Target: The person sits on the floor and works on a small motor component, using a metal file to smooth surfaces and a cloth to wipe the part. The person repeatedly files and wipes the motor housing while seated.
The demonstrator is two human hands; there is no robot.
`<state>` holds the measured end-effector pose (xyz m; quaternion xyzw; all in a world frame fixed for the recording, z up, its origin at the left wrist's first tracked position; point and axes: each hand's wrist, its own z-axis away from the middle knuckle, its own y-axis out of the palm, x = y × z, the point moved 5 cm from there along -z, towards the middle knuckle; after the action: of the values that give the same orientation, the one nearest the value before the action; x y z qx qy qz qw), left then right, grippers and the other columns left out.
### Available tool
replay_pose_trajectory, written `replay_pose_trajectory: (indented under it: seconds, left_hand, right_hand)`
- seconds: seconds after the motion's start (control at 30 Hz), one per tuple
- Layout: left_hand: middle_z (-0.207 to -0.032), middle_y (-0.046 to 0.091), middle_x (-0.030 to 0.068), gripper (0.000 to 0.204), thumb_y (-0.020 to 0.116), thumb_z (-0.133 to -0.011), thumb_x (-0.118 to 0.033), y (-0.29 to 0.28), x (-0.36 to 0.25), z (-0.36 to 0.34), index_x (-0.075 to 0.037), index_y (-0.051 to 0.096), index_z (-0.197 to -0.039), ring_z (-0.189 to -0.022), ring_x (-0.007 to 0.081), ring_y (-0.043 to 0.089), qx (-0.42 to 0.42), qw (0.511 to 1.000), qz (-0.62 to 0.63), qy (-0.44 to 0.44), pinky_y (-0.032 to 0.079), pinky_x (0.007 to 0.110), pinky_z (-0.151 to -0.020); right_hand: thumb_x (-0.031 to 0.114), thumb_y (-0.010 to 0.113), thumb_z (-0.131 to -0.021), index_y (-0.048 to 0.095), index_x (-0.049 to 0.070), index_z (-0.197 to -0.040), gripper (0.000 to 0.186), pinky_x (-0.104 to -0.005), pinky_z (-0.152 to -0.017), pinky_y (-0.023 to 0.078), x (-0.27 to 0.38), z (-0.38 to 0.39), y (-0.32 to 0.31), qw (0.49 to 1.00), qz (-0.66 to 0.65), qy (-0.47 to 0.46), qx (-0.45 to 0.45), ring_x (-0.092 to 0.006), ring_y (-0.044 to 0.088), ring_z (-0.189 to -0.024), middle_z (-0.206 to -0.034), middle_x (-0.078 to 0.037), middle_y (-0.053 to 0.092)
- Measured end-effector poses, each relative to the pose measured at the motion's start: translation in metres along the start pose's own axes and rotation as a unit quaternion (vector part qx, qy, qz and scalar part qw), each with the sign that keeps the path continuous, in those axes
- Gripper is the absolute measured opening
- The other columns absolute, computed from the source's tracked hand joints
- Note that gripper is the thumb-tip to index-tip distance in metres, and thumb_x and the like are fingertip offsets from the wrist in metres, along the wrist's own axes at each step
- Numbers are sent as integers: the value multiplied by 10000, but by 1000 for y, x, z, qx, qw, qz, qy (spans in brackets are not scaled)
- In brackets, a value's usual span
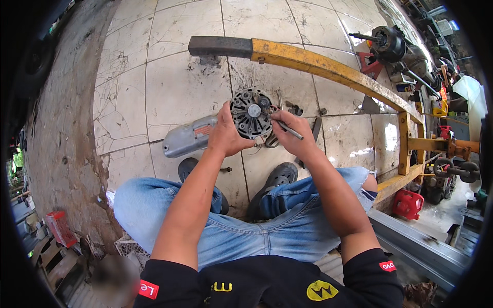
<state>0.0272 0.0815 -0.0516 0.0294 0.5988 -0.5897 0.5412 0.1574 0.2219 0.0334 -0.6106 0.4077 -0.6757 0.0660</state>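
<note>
A round, slotted metal housing like an alternator [245, 115] is held above the tiled floor at centre, its vented face up. My left hand [226, 131] is closed on its left and lower edge. My right hand [291, 131] grips a slim metal tool [296, 133] at the housing's right side, near small fittings and wires; whether its tip touches them is hidden. To the left lies a long grey metal part [177, 143] with a label. Small metal pieces [294, 109] and a dark flat bar [316, 136] lie to the right, and a bolt [225, 169] lies below.
A yellow steel frame [328, 69] arches over the tiles [169, 82] to the right. Beyond it are a mechanical assembly [390, 46], a red container [407, 204] and assorted clutter. My legs in jeans and dark clogs surround the near side. A red box [60, 228] stands at lower left.
</note>
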Motion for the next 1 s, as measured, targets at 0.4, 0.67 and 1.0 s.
replay_pose_trajectory:
  seconds: [0.4,0.67,1.0]
  left_hand:
    - [-1496,326,252,1361,907,-554,-399,2,3,-1,-28,24,-1522,-1368,399,393,-16,1000,4,26,404,453,-1099]
    - [-1489,331,256,1356,903,-558,-375,0,4,0,-48,4,-1519,-1364,396,399,-11,1000,0,6,406,442,-1099]
    - [-1494,322,245,1341,899,-552,-390,3,2,-1,-53,32,-1518,-1372,386,391,-17,1000,12,10,416,437,-1094]
  right_hand:
    - [96,668,-868,683,35,-949,103,-353,-653,537,1,1,0,998,19,34,40,-318,707,-741,-771,-174,691]
    - [117,666,-867,697,22,-973,145,-345,-666,536,5,-3,0,996,-25,63,53,-292,716,-748,-784,-173,699]
    - [49,642,-869,676,3,-1028,169,-326,-653,524,-7,-5,-10,998,-31,45,20,-279,669,-677,-764,-143,680]
